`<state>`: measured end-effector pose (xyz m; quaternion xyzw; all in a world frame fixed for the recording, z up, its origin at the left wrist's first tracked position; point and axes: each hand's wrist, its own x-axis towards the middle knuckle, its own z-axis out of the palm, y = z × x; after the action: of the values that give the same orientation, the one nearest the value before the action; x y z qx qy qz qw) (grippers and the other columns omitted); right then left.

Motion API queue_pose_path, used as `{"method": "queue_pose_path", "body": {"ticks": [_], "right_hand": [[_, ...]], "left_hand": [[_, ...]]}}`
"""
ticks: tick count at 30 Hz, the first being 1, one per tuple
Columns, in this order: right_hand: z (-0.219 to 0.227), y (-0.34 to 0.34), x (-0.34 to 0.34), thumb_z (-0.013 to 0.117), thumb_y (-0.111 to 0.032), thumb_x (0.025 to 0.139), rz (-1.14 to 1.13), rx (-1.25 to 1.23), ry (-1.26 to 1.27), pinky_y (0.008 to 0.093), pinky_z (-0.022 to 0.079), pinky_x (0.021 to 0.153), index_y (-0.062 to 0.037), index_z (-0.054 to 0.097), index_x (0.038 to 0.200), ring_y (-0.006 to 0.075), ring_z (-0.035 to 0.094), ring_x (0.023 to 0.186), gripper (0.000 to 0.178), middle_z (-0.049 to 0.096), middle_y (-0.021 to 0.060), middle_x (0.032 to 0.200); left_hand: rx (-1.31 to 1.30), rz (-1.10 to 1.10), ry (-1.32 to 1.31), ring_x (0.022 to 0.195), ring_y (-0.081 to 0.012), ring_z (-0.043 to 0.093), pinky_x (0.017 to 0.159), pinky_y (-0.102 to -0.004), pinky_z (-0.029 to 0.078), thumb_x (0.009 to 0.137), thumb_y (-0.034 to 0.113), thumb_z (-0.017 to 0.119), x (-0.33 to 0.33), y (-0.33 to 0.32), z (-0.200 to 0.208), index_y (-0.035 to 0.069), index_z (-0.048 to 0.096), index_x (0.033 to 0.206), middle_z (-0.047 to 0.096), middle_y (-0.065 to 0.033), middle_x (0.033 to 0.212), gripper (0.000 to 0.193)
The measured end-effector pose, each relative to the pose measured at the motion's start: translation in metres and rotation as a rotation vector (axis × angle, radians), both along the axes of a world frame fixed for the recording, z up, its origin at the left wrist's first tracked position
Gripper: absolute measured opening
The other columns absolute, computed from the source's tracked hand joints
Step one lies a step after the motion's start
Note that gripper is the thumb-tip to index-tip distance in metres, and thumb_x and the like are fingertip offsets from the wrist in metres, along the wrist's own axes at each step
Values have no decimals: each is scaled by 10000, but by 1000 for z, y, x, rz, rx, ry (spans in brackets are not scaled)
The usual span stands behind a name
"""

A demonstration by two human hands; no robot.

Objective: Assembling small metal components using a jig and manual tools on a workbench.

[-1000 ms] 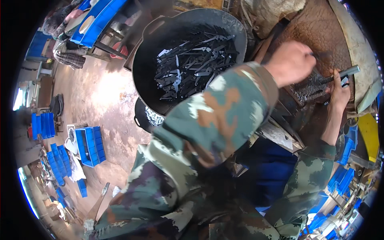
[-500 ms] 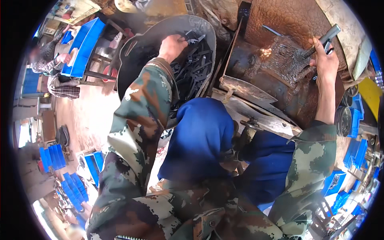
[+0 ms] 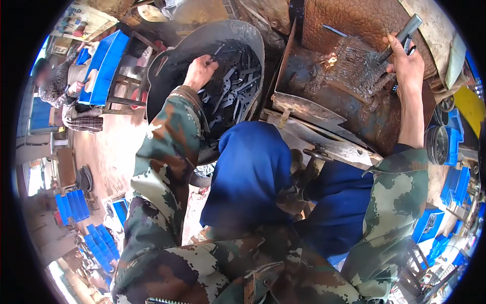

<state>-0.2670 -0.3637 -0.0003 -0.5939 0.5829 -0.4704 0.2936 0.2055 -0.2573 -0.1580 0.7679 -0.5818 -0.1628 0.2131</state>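
Observation:
My left hand (image 3: pixel 199 73) is over a large black tub (image 3: pixel 167 96), its fingers pinched together. A thin metal piece (image 3: pixel 218 49) sticks out at its fingertips. Below and beside the hand lie many loose flat dark and grey metal parts (image 3: pixel 235 86), some with curved, jaw-like outlines. My right hand (image 3: pixel 409 68) is wrapped round a grey round bar (image 3: pixel 409 29), with a smaller black object (image 3: pixel 408 45) beside it. That hand is over a rusty, wet metal tray (image 3: pixel 309 76). In the tray sits a mud-coated block (image 3: pixel 352 71), close to the bar's lower end.
A bent metal sheet (image 3: pixel 309 112) edges the tray in front, and a thin blue-grey strip (image 3: pixel 334 30) lies behind the block. My knees in blue cloth (image 3: pixel 253 167) are close below. Blue bins (image 3: pixel 109 66) stand left, where another person (image 3: pixel 55 86) works; more blue bins (image 3: pixel 428 225) are at right.
My left hand has moved left and slightly nearer within the tub, uncovering more metal parts. My right hand keeps its grip on the bar; the view has shifted slightly.

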Motion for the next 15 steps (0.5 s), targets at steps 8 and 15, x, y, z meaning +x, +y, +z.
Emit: {"method": "queue_pose_path", "body": {"ticks": [8, 15], "right_hand": [[-4, -3, -7, 704, -371, 903, -7, 4, 7, 222, 457, 489, -84, 701, 1069, 60, 484, 499, 331, 713, -8, 951], [-3, -4, -4, 698, -340, 914, 11, 14, -15, 214, 455, 490, -86, 697, 1074, 55, 490, 522, 300, 715, -13, 950]], "left_hand": [[-306, 154, 585, 705, -97, 486, 664, -232, 402, 944, 210, 521, -22, 24, 35, 38, 584, 1035, 578, 5, 833, 205], [-242, -205, 558, 989, -186, 605, 928, -327, 454, 1030, 172, 415, -46, 55, 15, -56, 452, 1307, 659, -107, 1001, 361]]}}
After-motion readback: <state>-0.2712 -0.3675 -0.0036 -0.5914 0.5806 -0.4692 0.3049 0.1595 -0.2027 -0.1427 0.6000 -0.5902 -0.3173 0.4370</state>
